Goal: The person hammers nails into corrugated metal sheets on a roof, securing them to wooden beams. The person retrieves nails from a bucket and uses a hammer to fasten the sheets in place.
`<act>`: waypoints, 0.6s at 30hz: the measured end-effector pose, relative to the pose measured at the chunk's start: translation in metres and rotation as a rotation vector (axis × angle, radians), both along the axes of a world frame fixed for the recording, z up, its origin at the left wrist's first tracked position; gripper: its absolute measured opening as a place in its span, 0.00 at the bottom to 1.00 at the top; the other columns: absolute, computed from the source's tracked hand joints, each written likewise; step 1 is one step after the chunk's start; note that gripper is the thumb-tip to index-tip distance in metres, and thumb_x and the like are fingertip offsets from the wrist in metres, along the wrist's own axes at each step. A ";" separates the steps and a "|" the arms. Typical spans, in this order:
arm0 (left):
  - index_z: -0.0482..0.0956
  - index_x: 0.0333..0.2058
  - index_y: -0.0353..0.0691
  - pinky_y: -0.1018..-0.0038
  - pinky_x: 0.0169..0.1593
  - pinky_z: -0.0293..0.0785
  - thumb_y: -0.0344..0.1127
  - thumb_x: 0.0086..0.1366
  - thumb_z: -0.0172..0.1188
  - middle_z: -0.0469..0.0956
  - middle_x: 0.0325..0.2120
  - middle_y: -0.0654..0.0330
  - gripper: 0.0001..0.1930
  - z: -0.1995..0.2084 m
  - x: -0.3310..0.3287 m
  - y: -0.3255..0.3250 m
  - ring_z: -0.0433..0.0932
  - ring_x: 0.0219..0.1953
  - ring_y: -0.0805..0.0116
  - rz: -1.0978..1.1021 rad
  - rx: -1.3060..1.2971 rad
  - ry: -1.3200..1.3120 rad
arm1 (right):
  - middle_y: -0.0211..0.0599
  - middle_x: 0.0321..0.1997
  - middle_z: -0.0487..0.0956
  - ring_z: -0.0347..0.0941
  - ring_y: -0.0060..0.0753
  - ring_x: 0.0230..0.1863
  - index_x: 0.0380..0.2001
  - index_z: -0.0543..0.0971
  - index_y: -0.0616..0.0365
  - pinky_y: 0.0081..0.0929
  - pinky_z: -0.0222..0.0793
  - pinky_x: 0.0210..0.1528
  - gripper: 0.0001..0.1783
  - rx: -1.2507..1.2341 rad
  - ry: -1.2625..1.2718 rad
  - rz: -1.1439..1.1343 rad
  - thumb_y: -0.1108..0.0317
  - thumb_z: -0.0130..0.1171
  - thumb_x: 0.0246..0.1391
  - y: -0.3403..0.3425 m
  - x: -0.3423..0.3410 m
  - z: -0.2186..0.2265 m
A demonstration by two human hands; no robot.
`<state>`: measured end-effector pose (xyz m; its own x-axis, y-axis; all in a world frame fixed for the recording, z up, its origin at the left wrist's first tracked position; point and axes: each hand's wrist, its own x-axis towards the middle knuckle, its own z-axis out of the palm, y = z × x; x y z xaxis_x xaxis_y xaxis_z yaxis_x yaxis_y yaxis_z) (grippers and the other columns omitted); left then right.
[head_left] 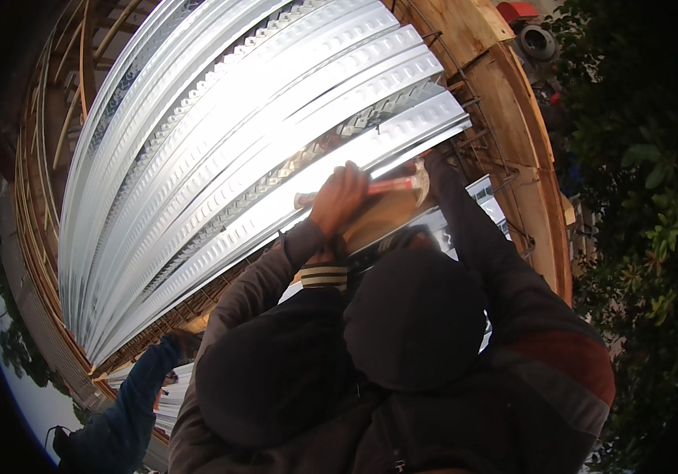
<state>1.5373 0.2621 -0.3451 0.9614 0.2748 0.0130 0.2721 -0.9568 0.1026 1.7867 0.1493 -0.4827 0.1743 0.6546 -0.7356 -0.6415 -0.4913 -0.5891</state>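
Observation:
My left hand (341,195) is closed around the red handle of a claw hammer (392,186), whose pale butt end sticks out to the left. The hammer's head lies to the right, close to my right hand (429,162). That hand reaches in beside the edge of a shiny ribbed metal sheet (331,170); shadow and the dark sleeve hide its fingers, so I cannot tell what it holds. Below the hammer shows a brown surface (382,215), blurred. My two dark-clothed knees (416,320) bulge up in front, with a striped band (324,276) beside them.
Several long silvery ribbed sheets (220,150) fan out across the far left. Thin steel bars (473,126) run beside a wooden board edge (512,118) at the right. Leafy branches (647,205) hang beyond. Another person's blue sleeve (137,387) reaches in at lower left.

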 end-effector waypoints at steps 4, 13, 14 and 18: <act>0.70 0.38 0.39 0.70 0.35 0.77 0.32 0.58 0.57 0.69 0.37 0.54 0.09 -0.001 0.000 -0.002 0.74 0.37 0.62 0.000 -0.015 0.024 | 0.40 0.41 0.80 0.78 0.34 0.39 0.50 0.78 0.60 0.33 0.75 0.43 0.20 0.016 0.007 -0.011 0.54 0.58 0.66 0.005 0.000 -0.001; 0.70 0.36 0.40 0.68 0.35 0.76 0.32 0.59 0.56 0.67 0.34 0.56 0.08 -0.002 -0.002 0.001 0.74 0.36 0.62 -0.009 -0.025 -0.018 | 0.39 0.40 0.80 0.78 0.34 0.39 0.50 0.78 0.60 0.33 0.75 0.43 0.20 0.043 0.022 -0.036 0.55 0.58 0.66 0.019 0.002 0.000; 0.70 0.36 0.40 0.68 0.35 0.76 0.33 0.60 0.56 0.67 0.34 0.55 0.07 -0.003 -0.002 0.003 0.74 0.36 0.62 -0.017 -0.015 -0.031 | 0.39 0.40 0.80 0.78 0.34 0.39 0.50 0.78 0.60 0.33 0.75 0.43 0.20 0.048 0.020 -0.038 0.55 0.58 0.66 0.019 0.003 -0.001; 0.69 0.36 0.39 0.68 0.36 0.76 0.33 0.60 0.56 0.67 0.34 0.56 0.07 -0.009 -0.005 0.006 0.74 0.35 0.62 -0.045 0.005 -0.041 | 0.39 0.40 0.80 0.78 0.34 0.39 0.50 0.78 0.60 0.33 0.75 0.43 0.20 0.061 0.023 -0.053 0.55 0.58 0.66 0.025 0.002 -0.001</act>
